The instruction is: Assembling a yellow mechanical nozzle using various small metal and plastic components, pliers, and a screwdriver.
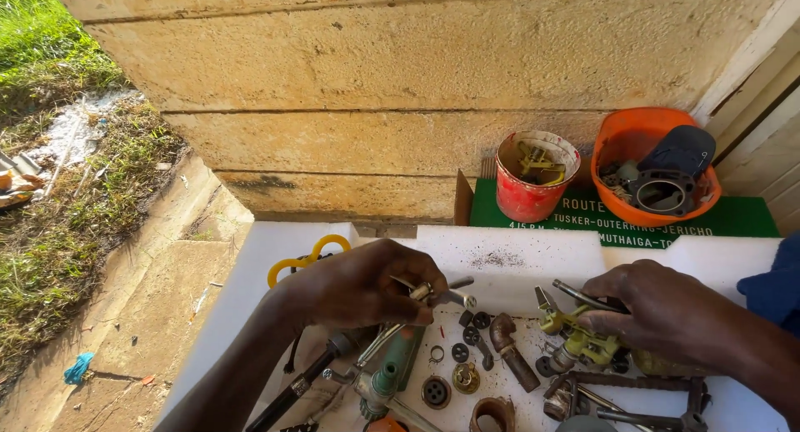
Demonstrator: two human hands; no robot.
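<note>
- Two hands over a white board [517,261].
- Left hand [358,286] pinches a slim metal tool [442,294], lying left-right.
- Right hand [658,303] grasps a yellow-green fitting [575,336].

Light: bright daylight, strongest at the upper left on the grass [37,44].
Shade: the wall [400,82] and the white board [508,261] lie in soft, even shade.
Sharpness: centre clear; edges bent by the wide lens.
</note>
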